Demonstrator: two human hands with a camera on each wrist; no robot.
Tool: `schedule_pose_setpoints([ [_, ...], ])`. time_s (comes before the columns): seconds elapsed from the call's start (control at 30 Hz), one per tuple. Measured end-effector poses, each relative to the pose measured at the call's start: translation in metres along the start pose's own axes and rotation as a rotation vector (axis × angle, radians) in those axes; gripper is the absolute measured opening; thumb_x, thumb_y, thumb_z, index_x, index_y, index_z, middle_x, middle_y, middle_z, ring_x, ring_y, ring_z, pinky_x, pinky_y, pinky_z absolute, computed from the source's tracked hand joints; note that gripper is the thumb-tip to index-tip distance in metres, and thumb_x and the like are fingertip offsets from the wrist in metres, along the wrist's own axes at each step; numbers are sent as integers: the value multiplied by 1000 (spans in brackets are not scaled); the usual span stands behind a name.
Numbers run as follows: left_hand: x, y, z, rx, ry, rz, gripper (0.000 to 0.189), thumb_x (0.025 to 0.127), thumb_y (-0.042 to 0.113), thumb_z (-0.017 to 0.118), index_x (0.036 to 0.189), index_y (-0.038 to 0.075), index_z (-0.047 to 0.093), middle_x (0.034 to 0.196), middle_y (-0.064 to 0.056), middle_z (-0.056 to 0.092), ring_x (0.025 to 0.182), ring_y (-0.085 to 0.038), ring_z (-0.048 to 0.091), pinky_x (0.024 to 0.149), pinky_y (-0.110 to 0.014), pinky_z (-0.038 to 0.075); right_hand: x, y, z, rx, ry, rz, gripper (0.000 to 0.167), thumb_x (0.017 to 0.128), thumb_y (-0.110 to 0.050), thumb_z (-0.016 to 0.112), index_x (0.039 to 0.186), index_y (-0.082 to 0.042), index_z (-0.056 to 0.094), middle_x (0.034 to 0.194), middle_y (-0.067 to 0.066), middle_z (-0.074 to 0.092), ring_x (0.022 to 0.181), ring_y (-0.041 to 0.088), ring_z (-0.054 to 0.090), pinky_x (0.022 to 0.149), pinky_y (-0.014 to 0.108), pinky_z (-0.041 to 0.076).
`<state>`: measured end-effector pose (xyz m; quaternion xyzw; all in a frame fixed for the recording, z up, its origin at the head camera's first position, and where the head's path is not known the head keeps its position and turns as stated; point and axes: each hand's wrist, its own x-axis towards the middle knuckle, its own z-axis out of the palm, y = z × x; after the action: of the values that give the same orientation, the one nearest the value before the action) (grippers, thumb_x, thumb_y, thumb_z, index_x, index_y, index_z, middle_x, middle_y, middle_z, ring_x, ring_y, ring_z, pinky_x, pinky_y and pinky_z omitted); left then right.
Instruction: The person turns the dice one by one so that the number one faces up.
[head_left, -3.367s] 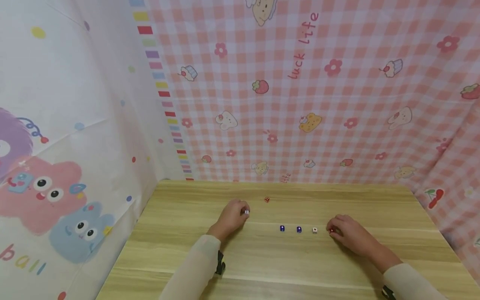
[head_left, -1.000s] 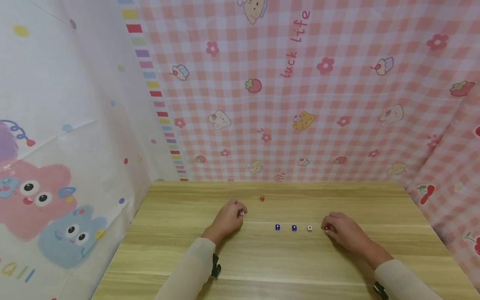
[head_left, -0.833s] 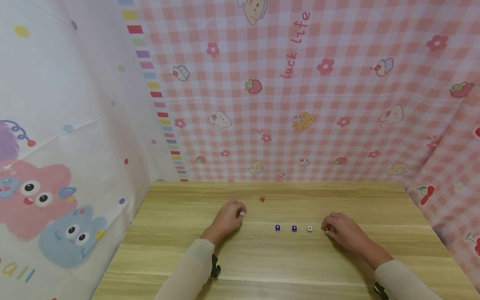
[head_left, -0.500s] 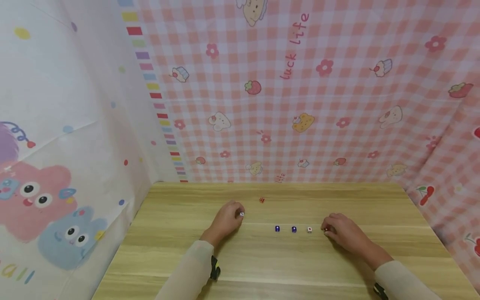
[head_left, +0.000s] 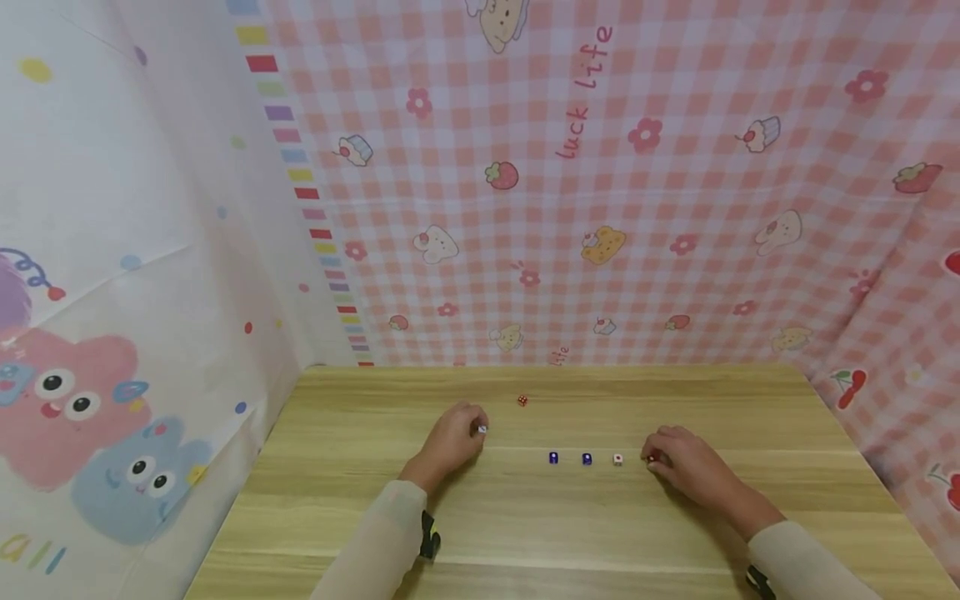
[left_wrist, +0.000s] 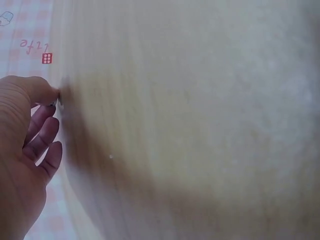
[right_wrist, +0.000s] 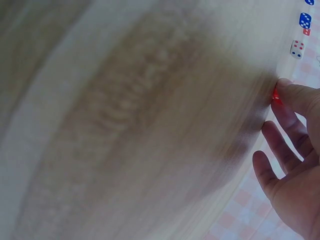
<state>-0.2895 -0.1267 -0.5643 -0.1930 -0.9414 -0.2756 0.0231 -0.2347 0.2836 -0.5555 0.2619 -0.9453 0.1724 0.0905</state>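
Observation:
My left hand (head_left: 453,442), on the left side of the table, pinches a small white die (head_left: 482,429) between thumb and finger. In the left wrist view, the fingers hide most of that die. Over on the right, my right hand (head_left: 690,462) pinches a red die (right_wrist: 276,94) close to the tabletop. That red die is at the right end of a row with a white die (head_left: 618,460) and two blue dice, one in the middle (head_left: 587,459) and one at the left end (head_left: 553,458). Another red die (head_left: 522,401) lies farther back, beyond the left hand.
A wood-grain table (head_left: 480,533) carries all the dice. Behind it hangs a pink checked cloth (head_left: 480,208), and a white cartoon-print cloth (head_left: 187,333) hangs at the left. Each wrist wears a dark strap, the left strap (head_left: 429,536) being plainer to see.
The white die in my left fingers shows a different face than at first. Both hands keep their places beside the dice, while the head view shifts slightly.

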Motion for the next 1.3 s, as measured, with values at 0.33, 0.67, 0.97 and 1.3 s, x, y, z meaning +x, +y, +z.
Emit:
schedule_pose_setpoints([
  [0.33, 0, 11, -1, 76, -34, 10, 15, 90, 0, 68, 100, 10, 75, 103, -2, 62, 95, -17, 60, 86, -36, 55, 0, 0, 0, -4, -2, 8, 20, 84, -9, 84, 88, -23, 70, 85, -14, 59, 81, 6, 53, 71, 32, 50],
  [0.67, -1, 8, 2, 74, -13, 41, 20, 91, -2, 67, 105, 9, 76, 102, -2, 62, 93, -16, 60, 84, -33, 55, 0, -1, 0, -3, -4, 7, 20, 85, -9, 84, 88, -23, 70, 85, -14, 59, 81, 7, 53, 71, 33, 51],
  [0.97, -2, 7, 2, 9, -25, -3, 20, 91, 0, 68, 108, 9, 70, 105, -2, 62, 96, -16, 59, 87, -36, 54, 0, -2, 0, -5, -11, 18, 20, 85, -9, 83, 88, -23, 70, 85, -13, 59, 83, 8, 53, 72, 33, 50],
  [1.3, -2, 5, 3, 25, 0, -13, 10, 95, 5, 67, 100, 13, 70, 99, 1, 61, 88, -13, 56, 81, -33, 53, 0, 0, 1, -11, 15, -6, 20, 84, -8, 84, 88, -22, 70, 85, -12, 60, 81, 7, 53, 71, 33, 50],
])
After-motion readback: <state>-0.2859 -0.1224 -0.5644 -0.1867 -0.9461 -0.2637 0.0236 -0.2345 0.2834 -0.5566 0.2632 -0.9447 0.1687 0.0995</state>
